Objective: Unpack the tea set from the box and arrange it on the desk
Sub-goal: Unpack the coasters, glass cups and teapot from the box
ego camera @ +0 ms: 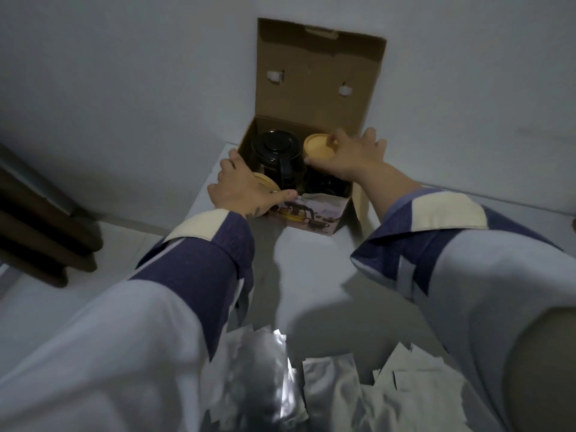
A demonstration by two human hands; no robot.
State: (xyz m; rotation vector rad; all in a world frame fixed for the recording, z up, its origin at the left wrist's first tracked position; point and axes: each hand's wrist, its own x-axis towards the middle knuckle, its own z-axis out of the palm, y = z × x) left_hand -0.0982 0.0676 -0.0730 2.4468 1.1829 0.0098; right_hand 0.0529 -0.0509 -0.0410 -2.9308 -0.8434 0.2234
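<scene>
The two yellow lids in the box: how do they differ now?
The far lid shows almost its whole round top; the near lid is mostly hidden under the left hand. The right hand grips the far lid at its edge, while the left hand lies over the near lid. Both look yellow and round, inside the box.
</scene>
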